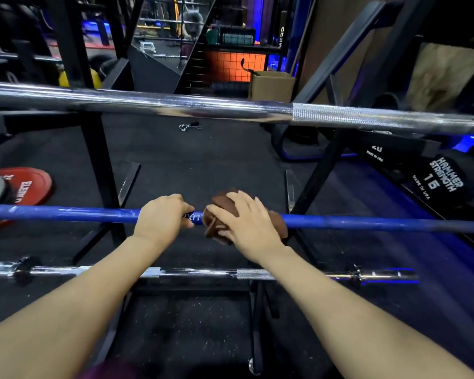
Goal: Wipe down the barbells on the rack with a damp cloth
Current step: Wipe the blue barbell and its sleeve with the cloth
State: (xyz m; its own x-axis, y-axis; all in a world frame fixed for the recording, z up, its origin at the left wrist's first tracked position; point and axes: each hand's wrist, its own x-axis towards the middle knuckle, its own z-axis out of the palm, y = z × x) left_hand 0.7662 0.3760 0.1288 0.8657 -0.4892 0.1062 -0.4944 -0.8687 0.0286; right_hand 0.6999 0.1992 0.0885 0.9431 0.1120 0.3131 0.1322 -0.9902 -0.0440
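A blue barbell [66, 213] lies across the black rack [99, 165] at mid height. My left hand [160, 218] grips this bar near its middle. Just to its right, my right hand [246, 222] holds a bunched brown cloth [216, 228] wrapped over the same blue bar. A thick chrome barbell [175, 103] spans the rack above, with knurling on its right part. A thinner chrome barbell [197, 272] with collars lies on the lowest level, under my forearms.
A red weight plate [28, 187] lies on the floor at left. Black Hammer Strength plates [443, 179] stand at right. A spring collar [189, 126] rests on the dark rubber floor beyond the rack. A cardboard box [271, 84] sits further back.
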